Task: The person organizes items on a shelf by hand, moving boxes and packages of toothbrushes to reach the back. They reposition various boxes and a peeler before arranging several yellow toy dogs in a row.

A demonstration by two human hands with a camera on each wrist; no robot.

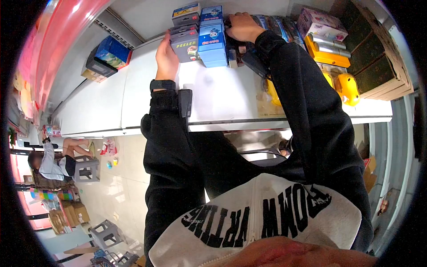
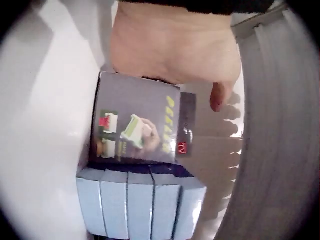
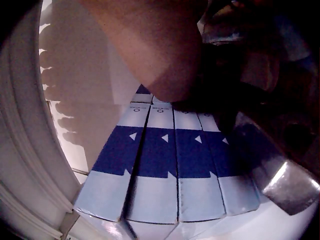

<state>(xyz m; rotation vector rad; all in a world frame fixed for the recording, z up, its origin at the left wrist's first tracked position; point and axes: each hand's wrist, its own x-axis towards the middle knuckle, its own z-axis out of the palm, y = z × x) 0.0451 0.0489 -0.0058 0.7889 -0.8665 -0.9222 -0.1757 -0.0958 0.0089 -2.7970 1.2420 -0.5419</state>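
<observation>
My left hand point(image 1: 167, 58) lies with straight fingers along the left side of a row of grey peeler boxes point(image 1: 186, 49). In the left wrist view its palm edge meets the front peeler box point(image 2: 135, 120), and the thumb points past the corner. Tight against the peeler boxes stand light blue boxes with a cartoon figure point(image 1: 213, 42), several deep. On their right side, near the back, is my right hand point(image 1: 243, 27), bent at the knuckles. The right wrist view shows that hand close over the blue-banded boxes point(image 3: 160, 155), its fingertips hidden.
Dark packaged goods point(image 1: 275, 27) stand right of the right hand. Beyond are a pink box point(image 1: 322, 24), a yellow box with silver cylinders point(image 1: 329, 55), yellow toys point(image 1: 348, 89) and a large carton point(image 1: 384, 66). Blue and black boxes point(image 1: 109, 55) sit left. A person point(image 1: 53, 164) sits lower left.
</observation>
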